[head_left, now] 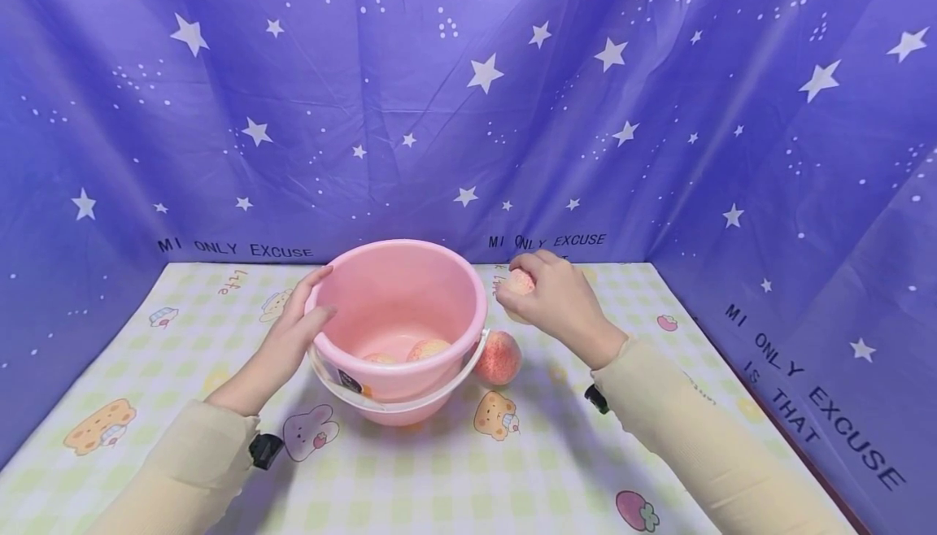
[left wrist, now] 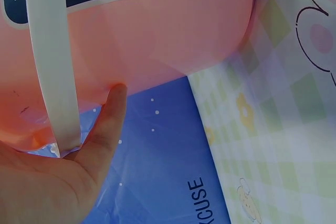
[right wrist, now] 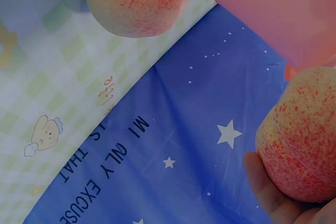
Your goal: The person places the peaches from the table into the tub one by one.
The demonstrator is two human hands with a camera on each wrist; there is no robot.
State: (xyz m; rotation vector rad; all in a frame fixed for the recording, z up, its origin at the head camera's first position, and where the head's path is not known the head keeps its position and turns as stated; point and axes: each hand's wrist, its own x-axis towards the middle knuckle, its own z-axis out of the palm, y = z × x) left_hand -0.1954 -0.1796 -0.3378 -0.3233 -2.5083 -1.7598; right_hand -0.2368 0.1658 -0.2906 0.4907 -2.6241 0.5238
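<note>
A pink bucket (head_left: 395, 287) with a white handle (head_left: 410, 403) stands on the table, its mouth facing up. My left hand (head_left: 281, 344) holds its left rim, the thumb over the edge. In the left wrist view, one finger lies against the bucket's pink wall (left wrist: 173, 35). Right of the bucket and above the table, my right hand (head_left: 562, 303) grips a peach (head_left: 521, 281); the right wrist view shows this peach (right wrist: 302, 135) larger. Another peach (head_left: 500, 358) rests on the table beside the bucket. Two peaches (head_left: 429, 349) lie inside, partly hidden by the front rim.
A checked tablecloth (head_left: 410, 478) with cartoon prints covers the table. Purple-blue curtains (head_left: 410, 96) with white stars rise behind and at both sides. A dark strap piece (head_left: 266, 450) sits at the left wrist, and another (head_left: 596, 398) at the right wrist.
</note>
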